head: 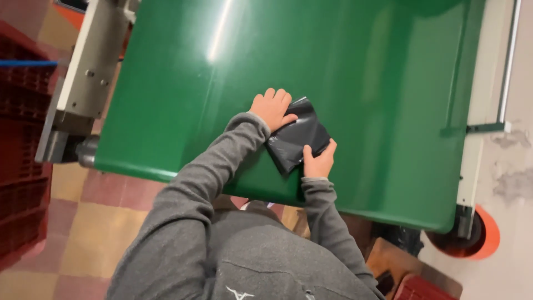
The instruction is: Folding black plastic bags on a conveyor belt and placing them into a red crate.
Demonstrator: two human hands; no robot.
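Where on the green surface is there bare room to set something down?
The green belt lies bare beyond the black packet, up to the glare streak, and rightward to the white side rail. It is crowded only at the near edge, where the left hand and right hand press the packet.

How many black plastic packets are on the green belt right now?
1. The black plastic packet lies near the green belt's close edge, between the left hand and right hand. Any underneath would be hidden.

One black plastic packet (298, 136) lies on one green conveyor belt (355, 72), with two hands on it: one left hand (271, 109) and one right hand (318, 161). Two red crates appear, one at the left edge (19, 144) and one at the bottom right (425, 289).
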